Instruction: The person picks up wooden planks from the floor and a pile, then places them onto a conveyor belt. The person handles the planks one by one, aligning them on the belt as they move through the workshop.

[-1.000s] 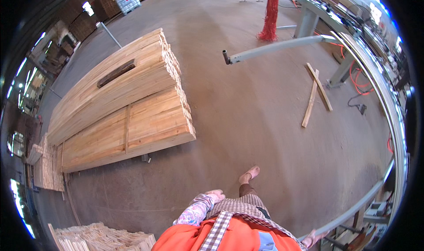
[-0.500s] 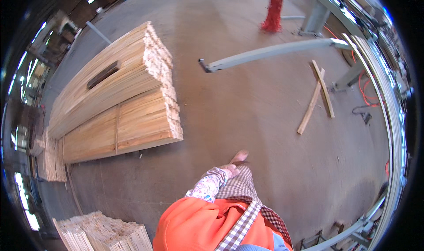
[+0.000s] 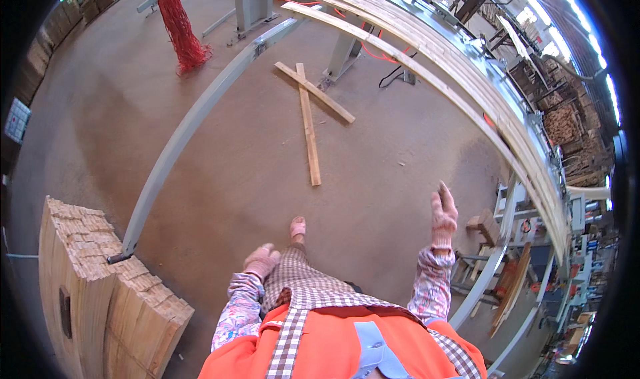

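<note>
My left hand (image 3: 263,260), in a pinkish glove, hangs beside the checked apron (image 3: 297,272). Its fingers are loosely bent, with nothing visible in them. My right hand (image 3: 444,212), gloved too, reaches forward over the floor with its fingers stretched out, and it is open and holds nothing. Nearest to it on the right are long pale wood strips (image 3: 453,89), lying side by side along a metal-framed machine. Two loose wood slats, one (image 3: 309,136) under the other (image 3: 320,94), lie crossed on the floor ahead.
A grey metal bar (image 3: 177,146) curves from the machine frame toward a stacked wood pile (image 3: 100,279) at lower left. Red strands (image 3: 183,36) hang at the far left. Orange cables (image 3: 383,54) run beneath the strips. A lower metal rail (image 3: 483,279) stands at right.
My view has swung right, so the wood pile has moved to the lower left and the crossed slats toward the middle. My right hand has come into view.
</note>
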Action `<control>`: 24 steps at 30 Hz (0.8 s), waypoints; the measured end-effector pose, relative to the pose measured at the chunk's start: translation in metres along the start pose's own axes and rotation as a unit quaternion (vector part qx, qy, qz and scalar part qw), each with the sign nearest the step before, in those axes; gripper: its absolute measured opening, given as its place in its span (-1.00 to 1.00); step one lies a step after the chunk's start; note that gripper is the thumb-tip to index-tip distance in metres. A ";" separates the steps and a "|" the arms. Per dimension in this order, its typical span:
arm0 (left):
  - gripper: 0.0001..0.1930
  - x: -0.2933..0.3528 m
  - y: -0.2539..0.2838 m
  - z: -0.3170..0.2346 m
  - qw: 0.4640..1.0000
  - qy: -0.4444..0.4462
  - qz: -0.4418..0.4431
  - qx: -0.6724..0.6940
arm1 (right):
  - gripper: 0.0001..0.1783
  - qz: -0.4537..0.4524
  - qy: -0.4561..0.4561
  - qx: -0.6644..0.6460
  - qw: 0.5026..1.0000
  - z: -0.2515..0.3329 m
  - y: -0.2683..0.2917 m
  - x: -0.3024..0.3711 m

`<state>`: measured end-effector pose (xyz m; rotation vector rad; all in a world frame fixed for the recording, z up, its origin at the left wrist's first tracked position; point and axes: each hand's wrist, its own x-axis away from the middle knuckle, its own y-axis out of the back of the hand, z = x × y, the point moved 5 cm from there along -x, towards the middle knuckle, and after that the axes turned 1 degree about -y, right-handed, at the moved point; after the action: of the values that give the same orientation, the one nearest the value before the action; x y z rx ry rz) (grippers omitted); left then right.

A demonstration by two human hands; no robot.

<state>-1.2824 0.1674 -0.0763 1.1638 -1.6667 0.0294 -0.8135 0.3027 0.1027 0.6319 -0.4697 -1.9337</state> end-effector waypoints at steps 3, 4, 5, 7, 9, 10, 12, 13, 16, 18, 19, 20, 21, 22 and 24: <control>-0.43 -0.024 0.051 -0.030 0.990 -0.030 -0.121 0.060 | -0.49 0.087 0.016 -0.030 0.996 0.055 -0.049 -0.071; -0.41 -0.034 0.068 -0.039 0.984 -0.044 -0.158 0.068 | -0.47 0.126 0.007 -0.025 0.992 0.066 -0.069 -0.088; -0.41 -0.044 0.083 -0.047 0.980 -0.045 -0.178 0.080 | -0.45 0.165 -0.005 -0.020 0.986 0.070 -0.085 -0.096; -0.42 -0.056 0.110 -0.065 0.971 -0.053 -0.207 0.110 | -0.46 0.217 -0.002 0.006 0.976 0.037 -0.122 -0.107; -0.43 -0.065 0.126 -0.080 0.961 -0.056 -0.223 0.157 | -0.44 0.290 -0.033 0.093 0.952 -0.005 -0.157 -0.115; -0.43 -0.069 0.127 -0.081 0.960 -0.040 -0.229 0.158 | -0.43 0.336 -0.065 0.167 0.925 -0.023 -0.172 -0.115; -0.43 -0.075 0.125 -0.083 0.955 -0.002 -0.251 0.160 | -0.39 0.401 -0.068 0.219 0.887 -0.038 -0.190 -0.106; -0.42 -0.080 0.118 -0.083 0.953 0.021 -0.248 0.175 | -0.40 0.432 -0.060 0.198 0.878 -0.053 -0.197 -0.103; -0.38 -0.099 0.077 -0.071 0.951 0.080 -0.235 0.183 | -0.40 0.510 -0.061 0.171 0.841 -0.101 -0.215 -0.089; -0.36 -0.113 0.040 -0.074 0.952 0.149 -0.175 0.201 | -0.39 0.558 -0.099 0.154 0.810 -0.147 -0.229 -0.076; -0.34 -0.116 0.032 -0.084 0.950 0.176 -0.158 0.205 | -0.39 0.574 -0.110 0.136 0.800 -0.160 -0.235 -0.078; -0.32 -0.128 0.023 -0.092 0.945 0.193 -0.142 0.221 | -0.38 0.601 -0.135 0.175 0.768 -0.172 -0.248 -0.081; -0.31 -0.139 0.010 -0.106 0.941 0.209 -0.121 0.235 | -0.38 0.623 -0.164 0.216 0.734 -0.183 -0.257 -0.081; -0.29 -0.150 -0.001 -0.119 0.937 0.224 -0.100 0.249 | -0.37 0.641 -0.193 0.256 0.697 -0.195 -0.265 -0.081; -0.30 -0.180 -0.030 -0.140 0.944 0.148 -0.172 0.238 | -0.37 0.659 -0.141 0.257 0.692 -0.214 -0.287 -0.098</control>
<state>-1.1658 0.3460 -0.1631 1.7110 -1.2018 0.3876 -0.8489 0.5015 -0.2092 0.1496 -1.2602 -0.4530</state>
